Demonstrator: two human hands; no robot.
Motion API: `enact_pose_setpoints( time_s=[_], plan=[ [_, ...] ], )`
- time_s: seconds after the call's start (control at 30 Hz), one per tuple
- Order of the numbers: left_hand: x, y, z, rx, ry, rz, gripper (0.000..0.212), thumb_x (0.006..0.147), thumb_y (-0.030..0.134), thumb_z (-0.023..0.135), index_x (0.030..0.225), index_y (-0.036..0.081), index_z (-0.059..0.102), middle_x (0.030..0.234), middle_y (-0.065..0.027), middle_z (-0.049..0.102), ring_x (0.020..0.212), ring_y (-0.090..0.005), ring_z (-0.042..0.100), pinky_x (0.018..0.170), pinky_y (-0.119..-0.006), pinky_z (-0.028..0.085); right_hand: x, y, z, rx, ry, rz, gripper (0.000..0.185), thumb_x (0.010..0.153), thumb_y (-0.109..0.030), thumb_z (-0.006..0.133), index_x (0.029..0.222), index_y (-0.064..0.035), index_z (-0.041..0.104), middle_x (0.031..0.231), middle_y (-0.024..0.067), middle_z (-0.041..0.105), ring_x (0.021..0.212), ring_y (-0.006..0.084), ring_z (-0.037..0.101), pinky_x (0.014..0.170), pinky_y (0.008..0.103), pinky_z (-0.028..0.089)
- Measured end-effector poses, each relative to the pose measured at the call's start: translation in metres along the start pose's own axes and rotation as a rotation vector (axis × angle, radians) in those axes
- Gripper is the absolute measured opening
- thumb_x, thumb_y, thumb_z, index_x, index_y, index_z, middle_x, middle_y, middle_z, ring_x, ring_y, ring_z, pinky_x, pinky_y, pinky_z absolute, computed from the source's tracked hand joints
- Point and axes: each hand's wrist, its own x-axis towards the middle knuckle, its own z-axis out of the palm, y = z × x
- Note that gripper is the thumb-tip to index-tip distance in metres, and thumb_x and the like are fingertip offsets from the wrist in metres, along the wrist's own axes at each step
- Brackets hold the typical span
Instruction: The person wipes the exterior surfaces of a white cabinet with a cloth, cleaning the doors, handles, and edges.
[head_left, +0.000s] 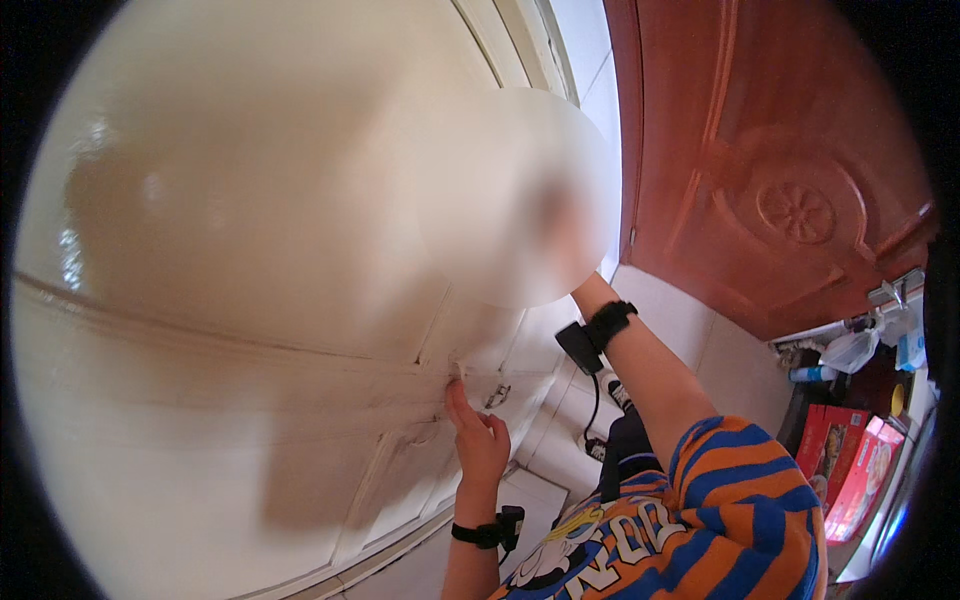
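A cream panelled door (247, 322) with moulded seams fills the left and middle of the view. Against its surface rest the fingertips of my left hand (480, 442), with the thumb held apart and nothing seen in the grasp. Close to these fingers, the door bears a small dark mark or fitting (497, 395). My right hand (566, 232) reaches up towards the door's edge and frame (517, 45). A round blurred patch covers that hand, so its fingers and anything in them are hidden. Black straps with small boxes sit on both wrists.
A red-brown door (795, 214) with a carved rosette stands at the upper right. Below it, red printed boxes (832, 450), a clear plastic bag (851, 351) and a blue-labelled cylinder (812, 373) crowd a low unit. Pale floor tiles (660, 300) lie around my shoes (619, 391).
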Motion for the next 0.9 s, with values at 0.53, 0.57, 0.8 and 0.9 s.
enact_pose_setpoints(
  time_s=[0.53, 0.57, 0.8, 0.9],
  plan=[
    [0.016, 0.007, 0.010, -0.065, -0.093, -0.087, 0.075, 0.072, -0.005, 0.051, 0.137, -0.004, 0.014, 0.134, -0.0283, 0.026, 0.069, -0.0236, 0.055, 0.071, -0.034, 0.047, -0.030, -0.003, 0.012, 0.030, -0.057, 0.068, 0.044, 0.073, 0.014, 0.049, 0.114, -0.0026, 0.049, 0.108, 0.0185, 0.045, 0.104, 0.0356, 0.046, 0.093, 0.0348, 0.036],
    [0.015, 0.008, 0.011, -0.025, -0.071, -0.039, 0.075, 0.072, -0.006, 0.051, 0.137, -0.004, 0.014, 0.135, -0.0285, 0.024, 0.072, -0.0243, 0.054, 0.070, -0.033, 0.047, -0.013, 0.004, 0.016, 0.016, 0.027, 0.033, 0.042, 0.073, 0.013, 0.050, 0.112, -0.0022, 0.050, 0.106, 0.0178, 0.047, 0.101, 0.0357, 0.047, 0.091, 0.0340, 0.038],
    [0.013, -0.002, 0.018, -0.012, -0.044, 0.002, 0.073, 0.071, -0.009, 0.047, 0.136, -0.006, 0.015, 0.138, -0.0298, 0.018, 0.099, -0.0330, 0.046, 0.068, -0.028, 0.046, -0.015, 0.092, -0.011, -0.012, -0.102, 0.115, 0.042, 0.075, 0.010, 0.051, 0.114, -0.0024, 0.053, 0.103, 0.0164, 0.051, 0.096, 0.0328, 0.051, 0.086, 0.0335, 0.042],
    [0.013, -0.006, 0.014, -0.036, -0.038, -0.001, 0.069, 0.071, -0.010, 0.046, 0.135, -0.008, 0.018, 0.138, -0.0299, 0.019, 0.109, -0.0369, 0.039, 0.067, -0.028, 0.046, 0.000, 0.077, -0.019, -0.104, -0.130, 0.278, 0.042, 0.076, 0.007, 0.053, 0.116, -0.0026, 0.054, 0.106, 0.0166, 0.050, 0.097, 0.0315, 0.051, 0.088, 0.0335, 0.042]
  ],
)
